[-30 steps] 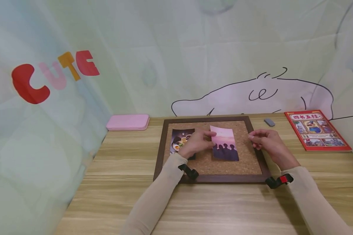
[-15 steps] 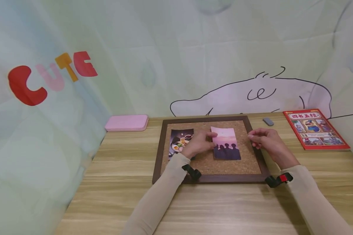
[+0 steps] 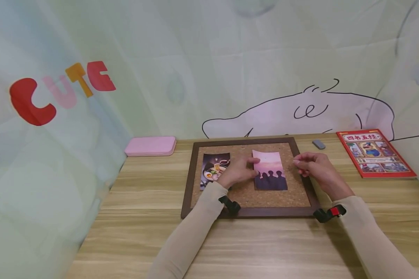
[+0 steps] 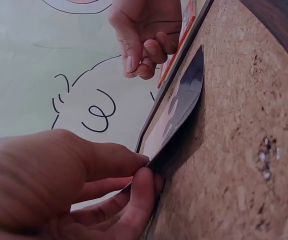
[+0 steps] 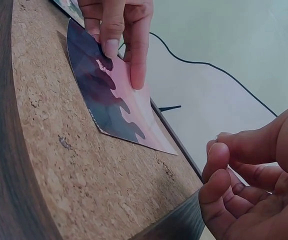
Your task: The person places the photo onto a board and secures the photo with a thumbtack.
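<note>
My left hand (image 3: 239, 170) pinches the left edge of a photo print (image 3: 270, 166) that shows a pink sky and dark silhouetted figures. The print is over the right half of a framed corkboard (image 3: 244, 200); in the left wrist view part of it curves up off the cork. To its left a second photo (image 3: 213, 170), of a bowl of food, lies on the board, partly covered by my left hand. My right hand (image 3: 315, 166), above the board's right edge, pinches a tiny shiny pin (image 5: 217, 137) between thumb and forefinger. The fingertips hide most of that pin.
A pink case (image 3: 151, 146) lies left of the board on the wooden table (image 3: 139, 217). At the back right are a small grey eraser-like block (image 3: 319, 144) and a red illustrated book (image 3: 376, 154). A printed curtain (image 3: 181, 69) hangs behind the table.
My left hand has moved the pink-sky photo slightly to the right, and it lies a little flatter to the board. The right hand stays nearly still, its pinch unchanged.
</note>
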Available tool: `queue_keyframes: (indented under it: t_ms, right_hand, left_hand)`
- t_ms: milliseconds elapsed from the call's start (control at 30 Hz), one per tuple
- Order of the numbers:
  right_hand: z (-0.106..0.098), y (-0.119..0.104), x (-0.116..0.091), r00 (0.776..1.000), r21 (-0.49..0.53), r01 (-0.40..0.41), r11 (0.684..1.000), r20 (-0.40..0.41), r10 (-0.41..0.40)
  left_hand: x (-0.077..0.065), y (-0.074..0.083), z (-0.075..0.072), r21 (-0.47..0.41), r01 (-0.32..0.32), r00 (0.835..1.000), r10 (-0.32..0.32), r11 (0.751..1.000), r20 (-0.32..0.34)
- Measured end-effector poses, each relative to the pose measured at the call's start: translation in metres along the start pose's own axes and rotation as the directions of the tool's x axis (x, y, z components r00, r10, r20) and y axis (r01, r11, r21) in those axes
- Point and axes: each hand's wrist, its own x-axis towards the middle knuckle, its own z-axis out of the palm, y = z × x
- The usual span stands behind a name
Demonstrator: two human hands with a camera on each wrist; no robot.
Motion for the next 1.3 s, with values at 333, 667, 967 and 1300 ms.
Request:
queue_keyframes:
  t_ms: [333,667,967,1300]
  right_hand:
    - [0.005,-0.004,0.005,1.000,-0.019,-0.019,1.000,-0.010,0.019]
    - [0.009,-0.012,0.015,1.000,-0.017,0.004,1.000,0.009,-0.004]
    - [0.012,-0.015,0.024,1.000,-0.026,0.001,1.000,0.028,0.000]
    - [0.017,-0.019,0.032,0.997,-0.086,-0.005,0.996,0.082,0.012]
  left_hand:
    - [0.001,0.003,0.004,0.111,-0.011,1.000,0.012,0.994,-0.007]
    - [0.002,0.004,0.008,0.107,-0.016,1.000,0.016,0.994,0.001]
    - [0.000,0.003,0.010,0.060,0.011,1.000,-0.012,0.998,0.012]
    - [-0.001,0.005,0.010,0.071,0.008,1.000,-0.009,0.997,0.019]
